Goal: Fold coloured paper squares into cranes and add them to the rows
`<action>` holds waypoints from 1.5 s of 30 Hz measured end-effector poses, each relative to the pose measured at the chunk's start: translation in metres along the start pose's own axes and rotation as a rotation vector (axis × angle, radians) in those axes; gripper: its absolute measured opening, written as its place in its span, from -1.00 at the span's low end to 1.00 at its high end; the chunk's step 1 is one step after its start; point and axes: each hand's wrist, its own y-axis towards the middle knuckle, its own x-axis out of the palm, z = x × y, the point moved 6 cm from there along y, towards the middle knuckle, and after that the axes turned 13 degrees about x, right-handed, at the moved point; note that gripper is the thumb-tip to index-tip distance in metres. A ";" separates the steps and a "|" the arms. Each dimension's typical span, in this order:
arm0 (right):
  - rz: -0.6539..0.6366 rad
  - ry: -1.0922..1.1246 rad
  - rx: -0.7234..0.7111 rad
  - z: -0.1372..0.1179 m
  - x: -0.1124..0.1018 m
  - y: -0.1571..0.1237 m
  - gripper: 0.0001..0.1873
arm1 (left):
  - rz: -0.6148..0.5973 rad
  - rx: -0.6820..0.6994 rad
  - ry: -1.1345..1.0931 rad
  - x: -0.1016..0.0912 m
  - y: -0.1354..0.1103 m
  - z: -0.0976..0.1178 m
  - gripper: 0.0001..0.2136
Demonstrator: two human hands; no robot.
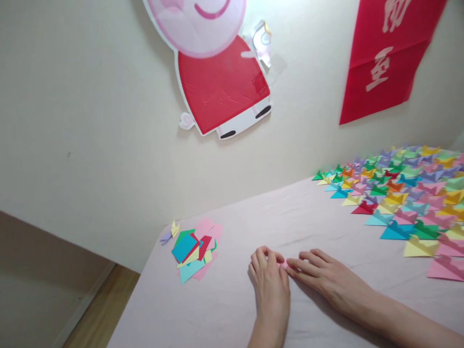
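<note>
My left hand (pixel 268 280) and my right hand (pixel 322 275) meet on the pale pink cloth (pixel 224 314), fingers curled and pinched around a small pink paper piece (pixel 282 264). Only a sliver of that paper shows between the fingertips. To the left lies a loose stack of coloured paper squares (pixel 194 249). Two small folded pieces, yellow and lilac (pixel 171 232), sit just beyond the stack near the cloth's corner.
Rows of several folded paper shapes in many colours (pixel 406 193) cover the right part of the cloth. The cloth's left edge drops to a wooden floor (pixel 105 304). A cream wall behind carries a cartoon cut-out (pixel 221 77) and a red banner (pixel 384 58).
</note>
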 end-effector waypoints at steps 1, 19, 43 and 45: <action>0.020 -0.018 0.002 0.000 0.000 0.000 -0.66 | 0.004 0.000 0.000 0.000 0.000 0.000 -0.81; -0.057 -0.034 0.258 0.018 0.003 0.004 -0.67 | -0.006 -0.045 0.039 0.000 0.002 -0.009 -0.84; 0.068 0.044 0.350 0.026 0.030 0.030 -0.81 | 0.031 0.339 -0.036 -0.015 0.016 -0.016 -0.92; 0.046 0.177 0.402 0.028 0.027 0.034 -0.77 | 0.085 0.307 -0.178 -0.019 0.019 -0.020 -0.92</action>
